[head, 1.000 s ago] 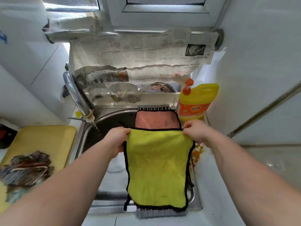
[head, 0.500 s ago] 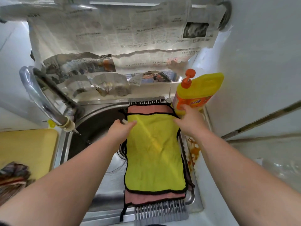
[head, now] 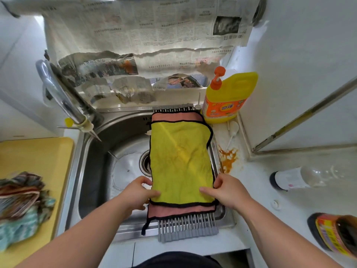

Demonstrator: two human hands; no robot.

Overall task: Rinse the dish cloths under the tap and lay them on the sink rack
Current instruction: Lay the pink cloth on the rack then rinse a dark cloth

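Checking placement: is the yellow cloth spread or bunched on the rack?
Spread flat. Yellow cloth lies open over a pink cloth on the sink rack; left hand and right hand pinch its near end.

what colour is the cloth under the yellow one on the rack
Pink cloth with black edging, head view.

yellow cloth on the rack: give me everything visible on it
The yellow cloth is a fuzzy rectangle, microfibre by its look, edged in black trim, slightly creased. It lies spread flat on a pink cloth, which shows past its far and near ends, atop the rack across the right side of the sink. The left hand and right hand pinch its near corners.
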